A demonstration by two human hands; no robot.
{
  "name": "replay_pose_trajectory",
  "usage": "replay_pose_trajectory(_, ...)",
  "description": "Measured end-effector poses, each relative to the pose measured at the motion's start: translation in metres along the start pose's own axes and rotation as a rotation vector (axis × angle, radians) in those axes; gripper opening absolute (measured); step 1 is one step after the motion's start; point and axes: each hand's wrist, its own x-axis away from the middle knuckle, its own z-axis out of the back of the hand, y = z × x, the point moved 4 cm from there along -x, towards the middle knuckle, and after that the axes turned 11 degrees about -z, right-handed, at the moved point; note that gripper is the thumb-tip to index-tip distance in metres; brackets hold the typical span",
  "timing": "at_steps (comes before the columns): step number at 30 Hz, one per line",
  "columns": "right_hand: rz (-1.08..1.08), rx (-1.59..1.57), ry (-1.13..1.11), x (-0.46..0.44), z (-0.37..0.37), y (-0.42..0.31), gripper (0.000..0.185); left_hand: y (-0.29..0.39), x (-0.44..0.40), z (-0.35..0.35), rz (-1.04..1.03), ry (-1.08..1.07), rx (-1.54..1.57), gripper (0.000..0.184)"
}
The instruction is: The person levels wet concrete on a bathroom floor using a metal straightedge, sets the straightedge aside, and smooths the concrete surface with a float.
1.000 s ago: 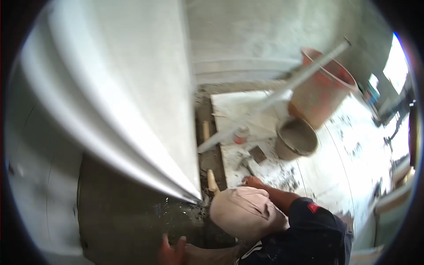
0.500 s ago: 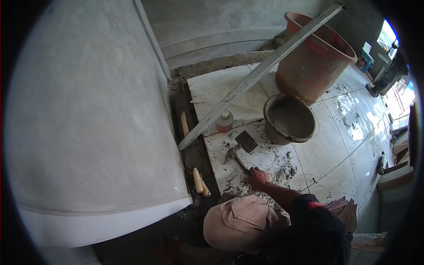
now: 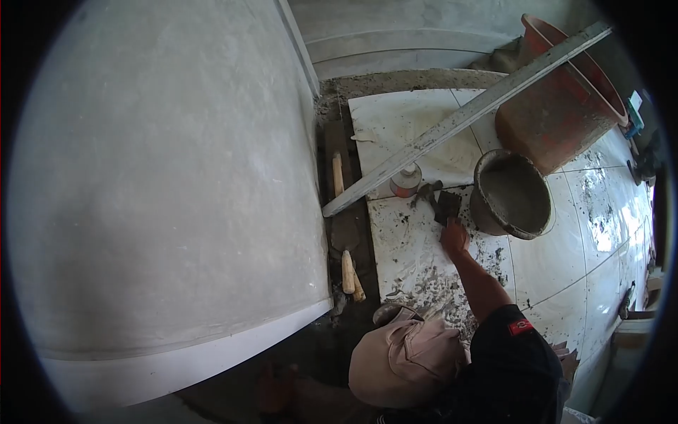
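Neither of my hands shows. A crouching person in a beige cap (image 3: pixel 406 360) and dark shirt (image 3: pixel 512 360) fills the lower part of the view. That person's right hand (image 3: pixel 455 237) is closed at the near edge of a dark square plate tool (image 3: pixel 448 205); its exact grip is hidden. A claw hammer (image 3: pixel 426 192) lies just left of the plate, its handle partly hidden. Behind the hammer stands a small can (image 3: pixel 405 181) with a red lower band. A dim hand (image 3: pixel 275 391) at the lower left seems to belong to the same person.
A bucket of grey mortar (image 3: pixel 512 194) and a large reddish tub (image 3: pixel 558 113) stand on white tiles (image 3: pixel 565 247). A long metal straightedge (image 3: pixel 459 127) leans across from tub to trench. Wooden handles (image 3: pixel 347 272) lie in the trench beside the grey wall (image 3: pixel 198 177).
My view has shifted, moving the scene rightward. The other person's hand has gone from the hammer's handle to the square plate. The hammer now lies nearer the can.
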Motion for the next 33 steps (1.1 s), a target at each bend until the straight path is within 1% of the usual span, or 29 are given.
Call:
replay_pose_trajectory(1,0.017,-0.029,0.101,-0.002,0.009,0.003,0.043,0.004,-0.003,0.002,-0.025,0.021,0.016,0.061)
replay_pose_trajectory(2,-0.004,-0.02,0.105,0.0,0.006,0.017,0.043,0.006,-0.003,0.002,-0.04,0.003,0.016,0.061)
replay_pose_trajectory(4,0.456,-0.018,0.145,0.02,0.006,0.034,0.048,0.005,-0.009,0.0,0.013,-0.01,0.06,0.059)
replay_pose_trajectory(5,0.452,-0.038,-0.004,0.032,0.004,0.056,0.048,0.0,-0.014,-0.007,-0.01,-0.025,0.071,0.059)
replay_pose_trajectory(6,0.45,-0.064,-0.158,0.055,0.012,0.072,0.049,-0.009,-0.016,-0.014,-0.136,-0.033,-0.054,0.058)
replay_pose_trajectory(7,0.39,-0.026,-0.235,0.076,0.029,0.087,0.049,-0.014,-0.019,-0.018,-0.261,-0.033,-0.18,0.058)
replay_pose_trajectory(8,0.329,0.006,-0.313,0.092,0.04,0.103,0.05,-0.019,-0.026,-0.018,-0.275,-0.037,-0.177,0.058)
replay_pose_trajectory(10,0.116,-0.046,-0.342,0.105,0.045,0.164,0.049,-0.034,-0.042,-0.025,-0.403,-0.155,-0.251,0.053)
replay_pose_trajectory(11,0.018,-0.035,-0.303,0.106,0.042,0.2,0.046,-0.047,-0.052,-0.03,-0.458,-0.202,-0.276,0.052)
replay_pose_trajectory(12,0.009,-0.023,-0.273,0.115,0.066,0.212,0.044,-0.073,-0.063,-0.053,-0.744,-0.305,-0.438,0.049)
replay_pose_trajectory(14,-0.039,-0.033,-0.08,0.126,0.091,0.254,0.04,-0.087,-0.075,-0.076,-1.106,-0.436,-0.579,0.048)
replay_pose_trajectory(16,-0.093,-0.095,-0.006,0.135,0.126,0.27,0.037,-0.101,-0.091,-0.079,-0.584,-0.538,-0.322,0.035)
replay_pose_trajectory(17,-0.161,-0.104,0.023,0.135,0.134,0.278,0.034,-0.099,-0.097,-0.087,-0.608,-0.551,-0.322,0.035)
replay_pose_trajectory(18,-0.16,-0.108,0.028,0.14,0.136,0.282,0.034,-0.091,-0.101,-0.082,-0.591,-0.547,-0.316,0.035)
replay_pose_trajectory(20,-0.277,-0.086,0.07,0.135,0.128,0.276,0.035,-0.08,-0.096,-0.076,-0.555,-0.525,-0.291,0.037)
replay_pose_trajectory(22,-0.225,-0.11,-0.056,0.124,0.106,0.228,0.032,-0.065,-0.087,-0.065,-0.505,-0.487,-0.259,0.038)
replay_pose_trajectory(24,0.116,-0.305,-0.18,0.112,0.072,0.154,0.031,-0.053,-0.08,-0.054,-0.453,-0.446,-0.224,0.039)
replay_pose_trajectory(26,0.35,-0.367,-0.276,0.114,0.068,0.04,0.031,-0.044,-0.07,-0.045,-0.408,-0.413,-0.192,0.04)
replay_pose_trajectory(28,0.634,-0.486,-0.349,0.108,0.066,-0.067,0.03,-0.034,-0.064,-0.035,-0.372,-0.384,-0.157,0.041)
replay_pose_trajectory(30,0.771,-0.607,-0.259,0.089,0.058,-0.166,0.03,-0.025,-0.056,-0.027,-0.34,-0.361,-0.127,0.043)
replay_pose_trajectory(32,0.752,-0.728,-0.178,0.052,0.037,-0.251,0.035,-0.015,-0.047,-0.02,-0.307,-0.345,-0.097,0.044)
replay_pose_trajectory(33,0.702,-0.699,-0.066,0.031,0.019,-0.287,0.04,-0.01,-0.043,-0.017,-0.294,-0.341,-0.084,0.045)
